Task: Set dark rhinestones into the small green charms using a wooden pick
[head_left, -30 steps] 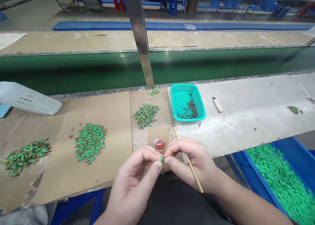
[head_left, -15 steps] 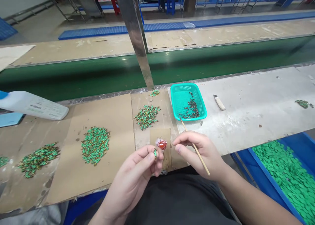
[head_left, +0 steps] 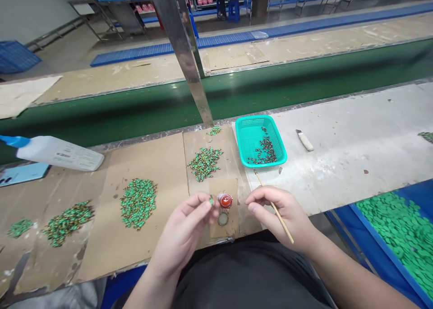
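Between the thumb and fingers of my left hand [head_left: 189,225] is a small green piece [head_left: 211,200] with dark ends. My right hand [head_left: 282,212] has a thin wooden-handled brush [head_left: 275,209] resting across it, its dark tip pointing toward the basket. Just right of my left fingertips sits a bottle cap of red liquid [head_left: 226,201], with a second bottle cap [head_left: 223,218] nearer me. Both lie on a cardboard square [head_left: 216,186]. Beyond my hands, a turquoise basket [head_left: 248,140] holds many small dark pieces [head_left: 267,151].
Piles of small green pieces [head_left: 138,203] lie on cardboard to the left and behind [head_left: 204,163]. A white bottle with a blue nozzle [head_left: 64,153] and a phone [head_left: 25,173] are far left. A knife [head_left: 305,140] lies right of the basket. A blue bin [head_left: 375,237] of green pieces stands lower right.
My view has shifted, so the bench items sit further right on the left side. My left hand has drawn slightly left, uncovering the second cap. Both hands keep their items.
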